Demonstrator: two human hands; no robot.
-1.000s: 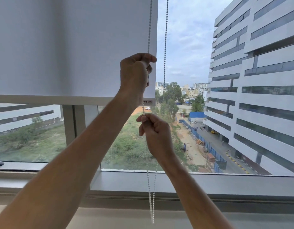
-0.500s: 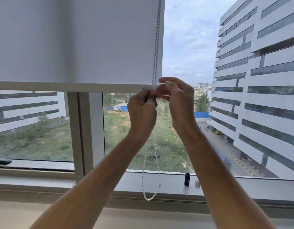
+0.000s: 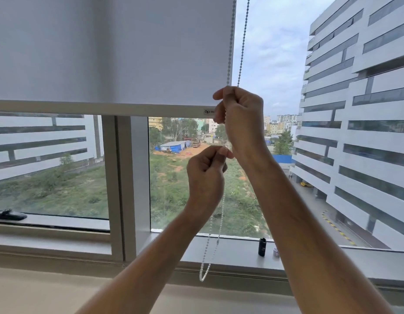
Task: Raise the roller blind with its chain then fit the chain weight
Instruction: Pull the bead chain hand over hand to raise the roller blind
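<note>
The white roller blind [image 3: 110, 48] covers the upper part of the window; its bottom bar [image 3: 83, 108] hangs level above the glass. The white bead chain [image 3: 241, 41] drops in two strands along the blind's right edge. My right hand [image 3: 241, 123] is shut on the chain just beside the bottom bar. My left hand [image 3: 205, 175] is below it, pinching the chain. The chain's loop [image 3: 204, 271] dangles under my left hand, down to the sill. A small black cylinder, likely the chain weight [image 3: 262, 247], stands upright on the sill to the right of the loop.
A grey window sill [image 3: 230, 252] runs under the glass. A small pale piece [image 3: 275, 252] lies beside the black cylinder. A vertical frame post [image 3: 126, 177] splits the window left of my hands. A black handle [image 3: 8, 215] sits on the far left frame.
My hands have swapped heights on the chain: the left went from top to bottom, the right from bottom to top. The blind's bottom bar sits a little higher in the view.
</note>
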